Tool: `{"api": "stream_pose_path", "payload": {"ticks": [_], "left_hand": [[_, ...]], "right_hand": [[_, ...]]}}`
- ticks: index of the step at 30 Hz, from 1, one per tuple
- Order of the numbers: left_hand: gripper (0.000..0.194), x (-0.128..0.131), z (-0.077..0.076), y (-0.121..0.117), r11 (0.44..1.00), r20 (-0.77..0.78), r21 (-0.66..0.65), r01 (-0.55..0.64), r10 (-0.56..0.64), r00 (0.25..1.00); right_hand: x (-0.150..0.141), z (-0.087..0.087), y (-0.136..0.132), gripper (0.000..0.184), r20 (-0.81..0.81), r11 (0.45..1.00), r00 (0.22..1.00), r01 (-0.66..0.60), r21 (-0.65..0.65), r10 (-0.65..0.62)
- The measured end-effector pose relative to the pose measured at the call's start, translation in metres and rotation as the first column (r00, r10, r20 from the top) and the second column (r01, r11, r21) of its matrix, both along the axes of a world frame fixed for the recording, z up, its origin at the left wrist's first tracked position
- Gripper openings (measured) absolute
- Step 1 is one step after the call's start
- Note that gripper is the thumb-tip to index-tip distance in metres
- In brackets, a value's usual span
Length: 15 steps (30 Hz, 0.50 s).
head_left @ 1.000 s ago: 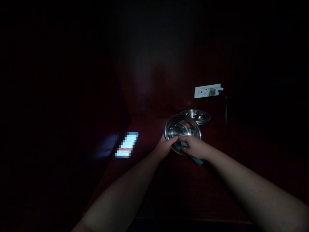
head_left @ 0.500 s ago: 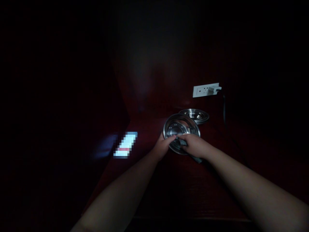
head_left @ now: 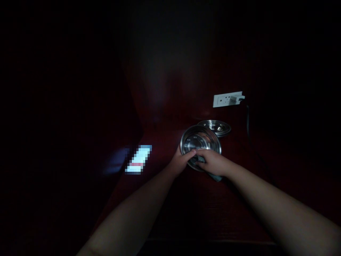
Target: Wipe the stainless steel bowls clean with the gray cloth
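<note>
One shiny, round steel bowl is tilted just right of centre, gripped at its left rim by one left hand; one right hand grips one grey-green cloth inside it. Behind, round steel dishes, too dim to count, lie on one dark-red table. One white rectangular socket panel is farther up.

Bowl mid-frame, left hand at its left, right hand and cloth over its near rim; dish behind; socket upper right; screen left.
</note>
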<state>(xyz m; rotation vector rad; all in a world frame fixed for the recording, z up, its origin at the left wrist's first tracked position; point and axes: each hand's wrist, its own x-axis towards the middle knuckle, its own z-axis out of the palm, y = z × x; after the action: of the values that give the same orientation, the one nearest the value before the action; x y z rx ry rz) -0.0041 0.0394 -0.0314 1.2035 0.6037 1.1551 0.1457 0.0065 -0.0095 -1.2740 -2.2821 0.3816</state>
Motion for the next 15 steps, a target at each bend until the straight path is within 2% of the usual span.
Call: {"api": "stream_pose_path", "payload": {"ticks": [5, 11, 15], "left_hand": [[0.056, 0.0012, 0.0002, 0.0003, 0.999, 0.02, -0.024, -0.031, 0.032, 0.999], [0.057, 0.0005, 0.0007, 0.0002, 0.999, 0.021, -0.042, -0.017, 0.018, 1.0], [0.061, -0.0003, -0.0002, 0.0011, 0.999, 0.023, -0.042, 0.0, 0.0, 1.0]], "right_hand": [[0.0007, 0.0003, 0.0002, 0.029, 0.05, 0.999, 0.998, 0.049, -0.015, -0.048], [0.0051, 0.0019, 0.002, 0.026, 0.177, 0.985, 0.969, 0.168, 0.029, -0.171], [0.0056, 0.0026, 0.0017, 0.024, 0.192, 0.984, 0.965, 0.174, 0.035, -0.177]]}}
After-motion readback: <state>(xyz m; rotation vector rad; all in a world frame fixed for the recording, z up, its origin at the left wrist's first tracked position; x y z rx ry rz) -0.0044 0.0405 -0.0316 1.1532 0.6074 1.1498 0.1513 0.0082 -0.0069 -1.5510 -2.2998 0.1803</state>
